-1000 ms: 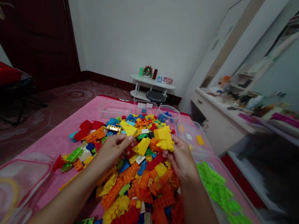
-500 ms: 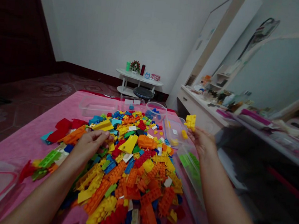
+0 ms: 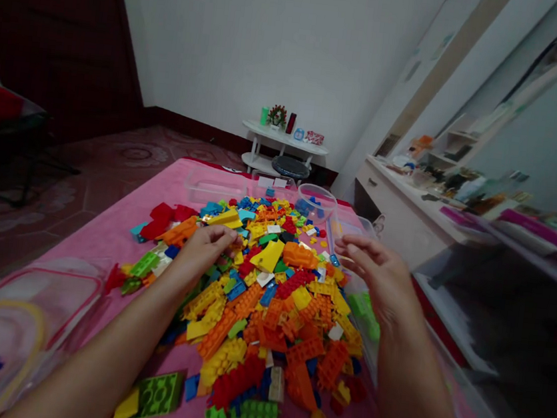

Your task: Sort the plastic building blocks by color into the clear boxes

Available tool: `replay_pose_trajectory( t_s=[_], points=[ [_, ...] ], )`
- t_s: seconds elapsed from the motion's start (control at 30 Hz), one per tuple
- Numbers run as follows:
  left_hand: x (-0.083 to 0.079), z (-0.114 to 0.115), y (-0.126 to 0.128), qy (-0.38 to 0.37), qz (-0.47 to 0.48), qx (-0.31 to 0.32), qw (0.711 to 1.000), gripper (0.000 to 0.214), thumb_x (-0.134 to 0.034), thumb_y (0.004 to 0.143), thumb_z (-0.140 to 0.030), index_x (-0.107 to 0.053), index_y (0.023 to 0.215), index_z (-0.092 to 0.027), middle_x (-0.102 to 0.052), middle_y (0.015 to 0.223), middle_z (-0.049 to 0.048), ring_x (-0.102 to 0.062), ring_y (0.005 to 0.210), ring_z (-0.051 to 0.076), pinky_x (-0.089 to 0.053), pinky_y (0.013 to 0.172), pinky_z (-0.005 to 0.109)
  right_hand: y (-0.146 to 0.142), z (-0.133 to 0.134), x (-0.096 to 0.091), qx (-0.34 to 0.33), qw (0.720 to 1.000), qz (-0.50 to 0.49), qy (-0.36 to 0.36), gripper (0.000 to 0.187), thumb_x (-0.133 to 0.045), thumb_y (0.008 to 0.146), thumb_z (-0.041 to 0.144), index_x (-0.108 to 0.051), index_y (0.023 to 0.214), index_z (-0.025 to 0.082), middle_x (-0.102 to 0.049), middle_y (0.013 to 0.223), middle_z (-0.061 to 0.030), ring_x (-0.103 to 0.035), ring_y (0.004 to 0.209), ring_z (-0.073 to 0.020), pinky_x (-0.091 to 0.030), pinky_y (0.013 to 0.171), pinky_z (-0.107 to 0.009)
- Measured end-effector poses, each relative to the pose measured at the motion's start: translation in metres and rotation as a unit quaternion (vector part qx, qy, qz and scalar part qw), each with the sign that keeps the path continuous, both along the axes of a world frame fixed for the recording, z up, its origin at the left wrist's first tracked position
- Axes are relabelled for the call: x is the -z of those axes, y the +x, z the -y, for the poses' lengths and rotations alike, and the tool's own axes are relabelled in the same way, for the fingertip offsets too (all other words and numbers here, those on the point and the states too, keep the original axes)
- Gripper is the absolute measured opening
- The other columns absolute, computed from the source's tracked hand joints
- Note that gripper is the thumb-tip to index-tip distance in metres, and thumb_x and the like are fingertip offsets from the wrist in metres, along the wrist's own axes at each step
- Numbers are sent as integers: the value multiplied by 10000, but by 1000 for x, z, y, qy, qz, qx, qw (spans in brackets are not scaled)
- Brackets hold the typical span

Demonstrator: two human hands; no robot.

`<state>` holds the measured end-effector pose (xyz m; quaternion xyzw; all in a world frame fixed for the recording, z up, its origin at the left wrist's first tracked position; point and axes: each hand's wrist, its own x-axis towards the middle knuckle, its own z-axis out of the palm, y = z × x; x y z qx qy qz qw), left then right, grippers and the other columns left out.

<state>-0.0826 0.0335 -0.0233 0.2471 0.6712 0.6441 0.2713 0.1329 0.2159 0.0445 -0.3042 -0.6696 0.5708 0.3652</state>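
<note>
A heap of toy building blocks (image 3: pixel 249 293) in many colours spreads over the pink cloth between my forearms. At the left side of the heap, my left hand (image 3: pixel 206 248) has its fingers pinched together; whatever lies at the fingertips is small and I cannot make it out. Close to its fingers are an orange block (image 3: pixel 179 231) and a flat yellow piece (image 3: pixel 227 218). My right hand (image 3: pixel 379 271) is open, fingers stretched, with nothing visible in it. It hovers by the heap's right edge, partly covering a clear box (image 3: pixel 364 227). Below it, green blocks (image 3: pixel 364 316) sit in another clear container.
Clear containers stand at the back: a long tray (image 3: pixel 213 191) and a round tub (image 3: pixel 317 197) with blue blocks. At left are clear bins, one with a yellow rim (image 3: pixel 38 329). A dresser (image 3: pixel 399 206) stands to the right and a white shelf table (image 3: pixel 287 136) beyond.
The yellow block has left my right hand, whose fingers have opened and come down toward the heap. My left hand stays pinched at the heap. The camera view has turned left.
</note>
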Motion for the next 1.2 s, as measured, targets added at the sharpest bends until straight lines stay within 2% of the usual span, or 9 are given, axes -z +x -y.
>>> replay_pose_trajectory(
  t_s=[0.2, 0.3, 0.4, 0.57, 0.8, 0.93, 1.0, 1.13, 1.2],
  points=[
    [-12, 14, -12, 48, 59, 9, 997, 344, -662, 719, -462, -606, 847, -148, -676, 889, 58, -583, 610, 87, -465, 521, 182, -35, 25, -4, -185, 969, 109, 125, 268, -715, 665, 242, -706, 929, 200, -711, 936, -57, -652, 851, -202, -517, 789, -363],
    [-21, 21, -18, 64, 48, -10, 997, 336, -674, 712, -449, -598, 837, -146, -675, 851, 49, -566, 581, 77, -449, 496, 172, -45, 23, 6, -197, 932, 162, 257, 384, -657, 650, 94, -696, 1007, 230, -676, 1082, -57, -609, 1019, -228, -444, 943, -429],
    [-28, 26, -22, 78, 40, -33, 996, 359, -694, 685, -452, -606, 837, -140, -676, 837, 49, -557, 576, 80, -440, 483, 174, -52, 23, 18, -234, 875, 195, 376, 524, -576, 614, -19, -684, 1051, 248, -619, 1200, -47, -534, 1148, -225, -365, 1028, -426],
    [-32, 30, -23, 72, 22, -55, 996, 368, -696, 664, -461, -616, 829, -142, -680, 883, 57, -561, 595, 90, -450, 506, 189, -63, 28, 33, -223, 824, 235, 464, 569, -589, 653, 14, -636, 1159, 269, -537, 1306, -66, -462, 1213, -265, -346, 1019, -458],
    [-18, 28, -37, 48, -73, -149, 985, 381, -622, 719, -381, -635, 1022, -150, -667, 1039, 89, -635, 804, 174, -511, 655, 261, -74, 33, 42, -143, 825, 231, 495, 329, -608, 784, 185, -629, 1105, 255, -609, 1108, -69, -525, 1052, -251, -372, 938, -436],
    [-4, 19, -39, -1, -264, -109, 958, 395, -566, 755, -249, -635, 1140, -197, -631, 1213, 80, -547, 1159, 244, -399, 1012, 393, -76, 35, 46, -124, 826, 217, 505, 261, -624, 742, 173, -617, 996, 234, -590, 1116, -85, -510, 1066, -267, -376, 919, -434],
    [2, 14, -37, -31, -328, -86, 940, 456, -566, 737, -182, -617, 1188, -221, -601, 1272, 67, -490, 1237, 245, -319, 1081, 411, -76, 35, 47, -128, 826, 207, 508, 257, -621, 708, 135, -593, 946, 227, -578, 1179, -79, -489, 1121, -273, -341, 965, -454],
    [8, 7, -34, -60, -329, -106, 936, 447, -613, 678, -139, -668, 1117, -208, -675, 1143, 89, -595, 1093, 278, -392, 1018, 441, -76, 35, 48, -152, 833, 218, 484, 235, -616, 708, 135, -580, 920, 230, -657, 984, -31, -575, 979, -244, -254, 1033, -516],
    [8, 6, -33, -57, -318, -129, 937, 367, -607, 690, -158, -704, 1042, -190, -713, 1032, 99, -643, 978, 280, -443, 954, 449, -76, 35, 47, -139, 853, 204, 460, 221, -638, 713, 172, -603, 924, 228, -668, 945, -38, -590, 934, -245, -323, 987, -492]
  ],
)
